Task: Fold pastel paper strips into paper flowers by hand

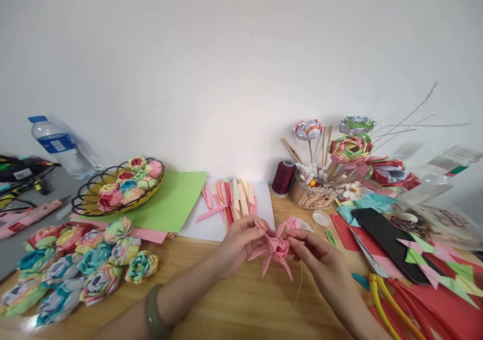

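Between my two hands, above the wooden table (211, 289), is a pink folded-paper flower (276, 248) with pointed petals spread outward. My left hand (245, 242) pinches its left side, thumb and fingers closed on the paper. On the other side my right hand (311, 252) grips a petal between thumb and fingertips. A pale thread (301, 282) hangs below the flower near my right hand. Just behind, strips of folded coloured paper (236, 196) lie on a white sheet (266, 204).
Left are finished paper flowers (100, 257), a yellow basket (88, 191) of more flowers and a water bottle (56, 144). Right are a maroon thread spool (284, 177), a wooden pot (313, 191) with paper flowers, scissors (370, 257), a black phone (392, 242) and yellow- and red-handled pliers (377, 297).
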A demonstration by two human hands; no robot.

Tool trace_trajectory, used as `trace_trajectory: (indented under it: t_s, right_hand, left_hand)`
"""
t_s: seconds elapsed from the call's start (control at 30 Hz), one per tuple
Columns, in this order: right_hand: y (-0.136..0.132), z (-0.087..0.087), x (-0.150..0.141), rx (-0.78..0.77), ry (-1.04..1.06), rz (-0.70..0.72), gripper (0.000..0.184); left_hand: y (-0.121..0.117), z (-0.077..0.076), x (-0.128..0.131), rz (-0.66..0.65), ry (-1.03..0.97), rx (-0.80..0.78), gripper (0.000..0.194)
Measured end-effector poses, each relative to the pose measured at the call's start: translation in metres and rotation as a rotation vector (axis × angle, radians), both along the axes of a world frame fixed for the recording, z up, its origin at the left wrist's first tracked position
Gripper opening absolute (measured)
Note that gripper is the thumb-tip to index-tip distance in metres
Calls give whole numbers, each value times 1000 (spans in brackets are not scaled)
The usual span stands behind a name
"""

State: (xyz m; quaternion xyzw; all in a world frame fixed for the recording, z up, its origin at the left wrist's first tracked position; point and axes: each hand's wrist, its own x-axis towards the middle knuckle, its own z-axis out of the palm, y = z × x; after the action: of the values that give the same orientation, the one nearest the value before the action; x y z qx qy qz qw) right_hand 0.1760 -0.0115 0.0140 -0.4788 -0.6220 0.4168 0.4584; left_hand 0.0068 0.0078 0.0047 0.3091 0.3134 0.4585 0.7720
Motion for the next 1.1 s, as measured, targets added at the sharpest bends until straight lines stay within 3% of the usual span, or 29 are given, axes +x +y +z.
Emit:
trace_trajectory:
  t_s: [0.13, 0.43, 0.6, 0.7, 0.83, 1.1]
  right_hand:
    - [-1, -2, 2, 0, 12, -26, 28]
    - [-2, -2, -4, -21, -115, 90, 27]
    - [-3, -7, -4, -11, -182, 91, 27]
    - [-3, -9, -3, -27, -147, 59, 26]
    - [-1, -8, -3, -91, -43, 46, 28]
    - [4, -4, -3, -253, 92, 68, 30]
  left_hand:
    - [1, 2, 1, 18, -2, 39, 20]
    - [2, -1, 3, -36, 282, 46, 35]
    - [2, -3, 4, -33, 407, 165, 30]
    - [2, -4, 3, 2, 385, 206, 29]
    - [4, -3, 3, 107, 339, 130, 31]
    - [2, -1, 4, 85, 315, 87, 33]
